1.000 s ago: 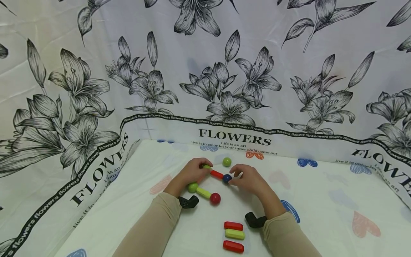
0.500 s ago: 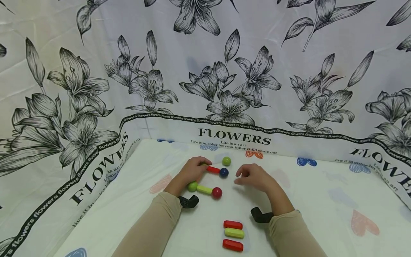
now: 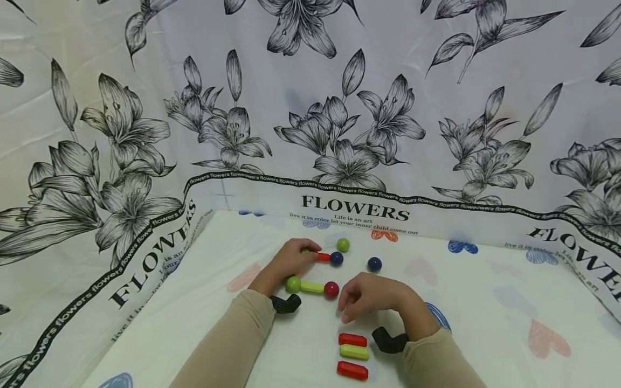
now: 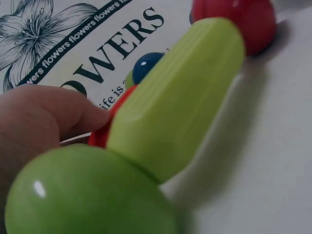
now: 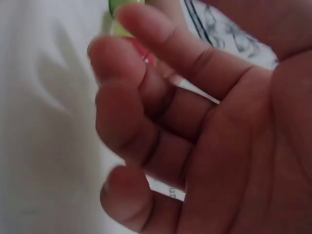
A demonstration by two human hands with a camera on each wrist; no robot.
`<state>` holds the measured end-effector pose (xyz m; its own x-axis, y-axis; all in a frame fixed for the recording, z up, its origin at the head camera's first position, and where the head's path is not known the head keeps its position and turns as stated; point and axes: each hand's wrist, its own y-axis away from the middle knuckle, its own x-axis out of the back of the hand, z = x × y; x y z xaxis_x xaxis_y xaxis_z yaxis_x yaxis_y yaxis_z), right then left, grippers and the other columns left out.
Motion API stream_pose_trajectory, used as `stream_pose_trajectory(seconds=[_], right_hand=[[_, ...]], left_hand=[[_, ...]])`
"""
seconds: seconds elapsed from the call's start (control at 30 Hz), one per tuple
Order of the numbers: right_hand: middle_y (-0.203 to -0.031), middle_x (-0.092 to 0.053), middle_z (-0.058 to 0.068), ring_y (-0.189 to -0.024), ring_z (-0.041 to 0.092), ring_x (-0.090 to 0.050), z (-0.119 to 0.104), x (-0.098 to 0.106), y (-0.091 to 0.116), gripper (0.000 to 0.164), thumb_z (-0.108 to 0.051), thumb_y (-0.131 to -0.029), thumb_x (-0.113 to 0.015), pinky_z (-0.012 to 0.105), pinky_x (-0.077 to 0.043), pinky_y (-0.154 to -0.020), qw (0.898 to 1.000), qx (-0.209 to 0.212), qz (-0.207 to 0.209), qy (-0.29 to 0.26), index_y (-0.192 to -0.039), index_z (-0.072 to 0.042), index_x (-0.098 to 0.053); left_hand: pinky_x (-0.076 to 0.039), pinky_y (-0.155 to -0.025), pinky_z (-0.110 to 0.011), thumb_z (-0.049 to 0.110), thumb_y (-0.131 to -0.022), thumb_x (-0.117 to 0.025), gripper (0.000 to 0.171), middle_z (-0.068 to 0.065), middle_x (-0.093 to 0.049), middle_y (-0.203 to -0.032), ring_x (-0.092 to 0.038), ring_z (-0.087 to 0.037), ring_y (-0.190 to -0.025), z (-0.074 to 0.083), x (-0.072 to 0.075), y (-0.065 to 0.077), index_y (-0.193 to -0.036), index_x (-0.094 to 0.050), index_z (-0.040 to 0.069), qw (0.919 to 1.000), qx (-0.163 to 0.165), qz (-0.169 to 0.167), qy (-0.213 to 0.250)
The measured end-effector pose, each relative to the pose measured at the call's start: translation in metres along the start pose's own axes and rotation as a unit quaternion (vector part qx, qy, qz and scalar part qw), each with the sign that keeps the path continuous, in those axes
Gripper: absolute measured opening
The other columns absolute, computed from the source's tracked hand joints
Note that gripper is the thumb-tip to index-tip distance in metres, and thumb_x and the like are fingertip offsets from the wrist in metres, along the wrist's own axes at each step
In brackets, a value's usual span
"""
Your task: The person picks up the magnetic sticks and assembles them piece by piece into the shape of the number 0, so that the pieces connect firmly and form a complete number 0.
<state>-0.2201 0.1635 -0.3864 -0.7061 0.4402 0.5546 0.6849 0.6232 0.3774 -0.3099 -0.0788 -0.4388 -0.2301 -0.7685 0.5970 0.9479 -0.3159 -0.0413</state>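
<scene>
Red stick [image 3: 323, 257] held in left hand [image 3: 291, 260], right hand [image 3: 374, 297] (loosely curled) beside red ball [image 3: 331, 290].

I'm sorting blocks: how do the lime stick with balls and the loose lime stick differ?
The joined stick has a green ball and a red ball; the loose stick has none. The loose stick lies between two red sticks; the joined stick lies farther away. Both are lime.

A white cloth wall [image 3: 310, 81] with black flower drawings [image 3: 348, 156] hangs at twelve o'clock, a black band [image 3: 417, 199] with white letters [image 3: 349, 189] curves from eight to three, and a pink heart [image 3: 548, 338] marks the flat white cloth [image 3: 485, 302] at four.
</scene>
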Motion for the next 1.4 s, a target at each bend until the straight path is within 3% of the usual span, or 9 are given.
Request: stream_pose_trajectory(seconds=[0.27,0.5,0.77,0.97,1.07,1.27,1.4], right_hand=[[-0.072,-0.061,-0.004,-0.071,0.012,-0.054,-0.001,-0.018,0.005,0.008,-0.025,-0.08,-0.081,0.028,-0.039,-0.063,0.998,-0.032,-0.038,0.031,-0.084,-0.024,-0.074],[-0.073,-0.065,-0.004,-0.072,0.013,-0.057,-0.009,-0.03,0.001,0.006,-0.024,-0.08,-0.078,0.03,-0.045,-0.065,0.997,-0.045,-0.032,0.054,-0.078,-0.024,-0.073],[-0.067,-0.063,-0.007,-0.065,0.009,-0.054,-0.008,-0.03,-0.003,0.008,-0.024,-0.08,-0.074,0.026,-0.041,-0.059,0.997,-0.029,-0.011,0.074,-0.073,-0.023,-0.072],[-0.07,-0.064,-0.008,-0.067,0.01,-0.056,-0.001,-0.026,-0.007,0.007,-0.024,-0.083,-0.073,0.029,-0.044,-0.061,0.994,-0.022,0.051,0.095,-0.076,-0.026,-0.072],[-0.073,-0.063,-0.007,-0.07,0.012,-0.057,0.006,-0.021,-0.01,0.006,-0.025,-0.086,-0.072,0.03,-0.046,-0.063,0.99,-0.02,0.096,0.105,-0.08,-0.025,-0.072],[-0.079,-0.062,-0.007,-0.074,0.013,-0.055,0.019,-0.013,-0.014,0.009,-0.031,-0.089,-0.071,0.029,-0.047,-0.065,0.968,-0.051,0.207,0.131,-0.091,-0.022,-0.074],[-0.077,-0.061,-0.008,-0.073,0.012,-0.054,0.021,-0.011,-0.017,0.015,-0.038,-0.09,-0.07,0.029,-0.045,-0.065,0.957,-0.064,0.24,0.149,-0.094,-0.024,-0.075]], left_hand=[[-0.041,-0.103,-0.043,0.024,-0.083,-0.075,0.024,0.004,-0.066,-0.115,-0.056,-0.017,-0.108,-0.009,0.003,0.003,-0.107,-0.073,0.029,0.9981,0.005,-0.06,0.01],[-0.042,-0.101,-0.041,0.017,-0.082,-0.077,0.028,0.004,-0.066,-0.115,-0.055,-0.016,-0.105,-0.016,0.018,0.018,-0.109,-0.074,0.026,0.9967,0.008,-0.08,-0.001],[-0.041,-0.103,-0.042,0.013,-0.083,-0.076,0.027,0.006,-0.067,-0.11,-0.055,-0.016,-0.106,-0.01,0.033,0.029,-0.108,-0.074,0.024,0.9947,0.019,-0.098,-0.024],[-0.04,-0.101,-0.041,0.017,-0.084,-0.076,0.026,0.007,-0.066,-0.113,-0.053,-0.018,-0.109,-0.029,0.03,0.037,-0.106,-0.073,0.03,0.9965,0.036,-0.073,0.018],[-0.04,-0.1,-0.04,0.02,-0.083,-0.076,0.026,0.007,-0.066,-0.113,-0.054,-0.018,-0.109,-0.033,0.027,0.036,-0.107,-0.072,0.03,0.9974,0.023,-0.063,0.029],[-0.041,-0.1,-0.039,0.021,-0.083,-0.077,0.025,0.007,-0.068,-0.11,-0.056,-0.016,-0.107,-0.026,0.021,0.03,-0.106,-0.073,0.029,0.9967,-0.009,-0.066,0.047],[-0.041,-0.101,-0.039,0.018,-0.082,-0.078,0.024,0.007,-0.068,-0.109,-0.057,-0.016,-0.106,-0.02,0.019,0.031,-0.103,-0.074,0.029,0.997,-0.004,-0.064,0.043]])
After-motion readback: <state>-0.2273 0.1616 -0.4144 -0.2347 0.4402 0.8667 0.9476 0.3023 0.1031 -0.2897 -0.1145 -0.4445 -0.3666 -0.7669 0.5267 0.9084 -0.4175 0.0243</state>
